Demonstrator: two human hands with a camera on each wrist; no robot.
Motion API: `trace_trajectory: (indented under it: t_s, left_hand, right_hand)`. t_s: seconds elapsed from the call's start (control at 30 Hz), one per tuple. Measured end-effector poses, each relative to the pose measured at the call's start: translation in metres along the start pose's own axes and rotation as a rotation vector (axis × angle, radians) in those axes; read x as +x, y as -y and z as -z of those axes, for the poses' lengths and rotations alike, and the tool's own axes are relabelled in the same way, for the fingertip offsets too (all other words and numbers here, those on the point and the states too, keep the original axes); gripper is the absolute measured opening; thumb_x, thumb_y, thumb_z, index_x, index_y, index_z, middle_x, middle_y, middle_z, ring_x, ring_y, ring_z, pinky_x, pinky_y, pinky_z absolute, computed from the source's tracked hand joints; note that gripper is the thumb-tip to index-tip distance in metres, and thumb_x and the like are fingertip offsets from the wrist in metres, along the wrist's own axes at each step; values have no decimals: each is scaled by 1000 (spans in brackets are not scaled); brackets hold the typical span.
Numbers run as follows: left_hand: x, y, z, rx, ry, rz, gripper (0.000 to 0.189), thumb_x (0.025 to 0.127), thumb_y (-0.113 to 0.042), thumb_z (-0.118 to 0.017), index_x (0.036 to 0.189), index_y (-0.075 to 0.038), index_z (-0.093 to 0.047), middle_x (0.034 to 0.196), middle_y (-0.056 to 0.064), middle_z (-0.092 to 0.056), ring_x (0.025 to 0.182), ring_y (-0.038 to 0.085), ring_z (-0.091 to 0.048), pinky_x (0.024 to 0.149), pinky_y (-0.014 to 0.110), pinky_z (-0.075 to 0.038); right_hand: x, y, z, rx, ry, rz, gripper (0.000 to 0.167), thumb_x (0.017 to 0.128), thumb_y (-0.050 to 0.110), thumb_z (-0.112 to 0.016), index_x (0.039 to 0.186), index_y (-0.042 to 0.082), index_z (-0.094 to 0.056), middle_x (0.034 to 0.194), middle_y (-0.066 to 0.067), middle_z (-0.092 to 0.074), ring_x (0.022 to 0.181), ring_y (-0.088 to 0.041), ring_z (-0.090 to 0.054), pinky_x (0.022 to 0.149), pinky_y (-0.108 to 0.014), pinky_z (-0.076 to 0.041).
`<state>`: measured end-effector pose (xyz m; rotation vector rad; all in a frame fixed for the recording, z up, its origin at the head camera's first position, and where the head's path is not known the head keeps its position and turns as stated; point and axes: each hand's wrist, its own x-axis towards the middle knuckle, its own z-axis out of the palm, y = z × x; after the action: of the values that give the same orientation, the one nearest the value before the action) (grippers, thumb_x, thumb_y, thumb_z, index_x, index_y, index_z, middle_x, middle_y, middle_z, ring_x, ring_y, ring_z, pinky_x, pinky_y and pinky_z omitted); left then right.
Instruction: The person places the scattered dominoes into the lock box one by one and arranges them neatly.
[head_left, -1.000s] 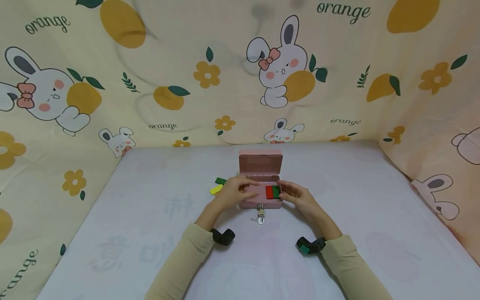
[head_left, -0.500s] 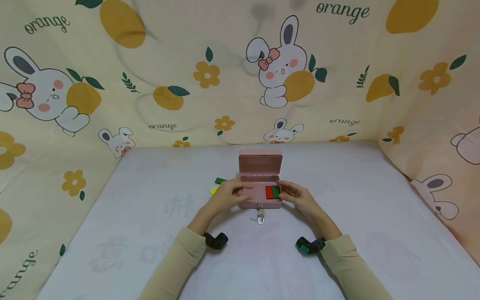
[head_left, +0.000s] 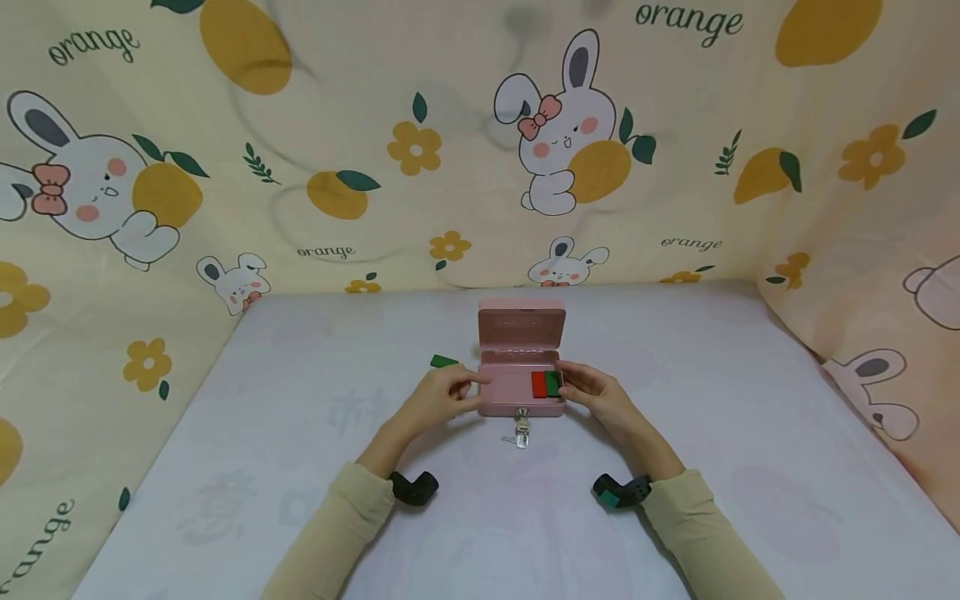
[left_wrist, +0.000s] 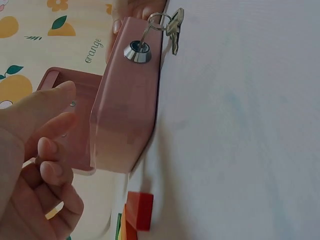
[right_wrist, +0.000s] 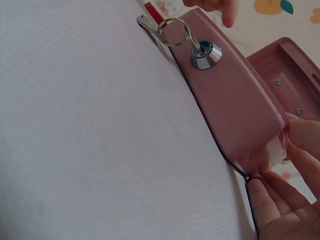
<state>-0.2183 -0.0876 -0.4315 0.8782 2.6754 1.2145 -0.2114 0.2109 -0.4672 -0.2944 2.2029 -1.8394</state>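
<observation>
A pink cash box point(head_left: 501, 410) stands with its lid point(head_left: 521, 327) raised. Inside, toward the right end, lie a red block point(head_left: 538, 385) and a green block point(head_left: 552, 383). My left hand point(head_left: 441, 394) is just off the box's left end, thumb and forefinger extended, other fingers loosely bent, nothing held. With my right hand point(head_left: 603, 402) I grip the box's right end, fingers at the rim and lower corner in the right wrist view. Keys point(right_wrist: 159, 33) on a ring hang from the front lock point(right_wrist: 206, 55).
Left of the box, another green block point(head_left: 443, 362) lies on the white-covered table point(head_left: 285, 400). A red block point(left_wrist: 140, 210) sits beside an orange block point(left_wrist: 127, 225) in the left wrist view, with yellow and green edges behind. A printed cloth point(head_left: 450, 167) backs the table.
My left hand has drawn back leftward from over the box to beyond its left end, covering the yellow block outside. The right hand and the box have stayed put.
</observation>
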Motion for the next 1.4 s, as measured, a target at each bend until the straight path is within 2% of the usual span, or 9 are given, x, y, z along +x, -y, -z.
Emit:
trace_trajectory:
  t_s: [0.33, 0.73, 1.0, 1.27, 1.4]
  left_hand:
    - [-6, 8, 4, -16, 13, 36, 31, 85, -18, -73, 112, -4, -70, 70, 0, -50, 62, 5, -40, 58, 15, -34]
    - [-16, 17, 8, 11, 33, 94, 36, 83, -23, -75, 114, -6, -69, 72, 0, -46, 70, 9, -42, 63, 17, -35]
    - [-19, 26, 11, -17, 40, 129, 39, 81, -23, -78, 115, -6, -68, 72, -1, -46, 72, 9, -44, 66, 19, -36]
    - [-21, 34, 13, 42, 34, 147, 42, 78, -24, -80, 116, -11, -68, 69, -4, -40, 69, 8, -41, 64, 19, -33]
    - [-22, 35, 14, 36, 58, 186, 45, 78, -23, -80, 119, -12, -67, 66, -5, -37, 66, 8, -38, 65, 20, -32]
  right_hand:
    - [0, 1, 0, -5, 4, 4, 60, 94, 21, -61, 145, 0, -38, 154, -23, -33, 144, -40, -30, 92, -3, -40]
    - [0, 0, 0, -3, 3, 8, 59, 95, 20, -60, 145, -1, -37, 153, -24, -34, 143, -42, -31, 93, -4, -41]
    - [0, -1, 0, -6, -11, -17, 60, 94, 23, -62, 145, 3, -39, 153, -20, -36, 143, -39, -33, 93, -5, -41]
    - [0, 0, -1, -2, -7, -12, 60, 94, 22, -61, 145, 1, -38, 153, -22, -35, 144, -40, -32, 92, -3, -41]
    - [0, -1, 0, -1, -3, -4, 59, 94, 20, -61, 145, 0, -38, 153, -23, -34, 144, -40, -31, 92, -3, -40]
